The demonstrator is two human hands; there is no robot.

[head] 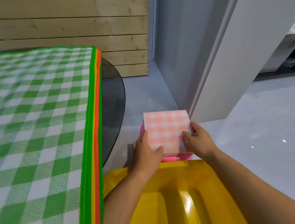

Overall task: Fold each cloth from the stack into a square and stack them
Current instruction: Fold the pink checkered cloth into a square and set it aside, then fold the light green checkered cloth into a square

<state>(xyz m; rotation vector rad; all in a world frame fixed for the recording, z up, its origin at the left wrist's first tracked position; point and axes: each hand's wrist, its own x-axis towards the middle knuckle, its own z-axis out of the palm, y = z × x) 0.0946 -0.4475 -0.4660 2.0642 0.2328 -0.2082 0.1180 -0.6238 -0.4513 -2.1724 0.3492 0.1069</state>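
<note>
A pink-and-white checked cloth [166,129], folded into a square, lies on a pink stool [173,158] to the right of the table. My left hand [146,150] grips its near left corner, thumb on top. My right hand [198,139] holds its right edge, with the fingers pressed on the top. On the table to the left lies the stack of unfolded cloths [41,124], a green-and-white checked one uppermost. Yellow, orange and green edges [95,143] show beneath it.
The dark glass table [111,100] has a rounded edge sticking out past the stack. A yellow plastic chair [182,198] sits just under my arms. Pale floor [244,133] spreads to the right, with a white wall corner [212,80] behind the stool and wooden slats [79,24] at the back.
</note>
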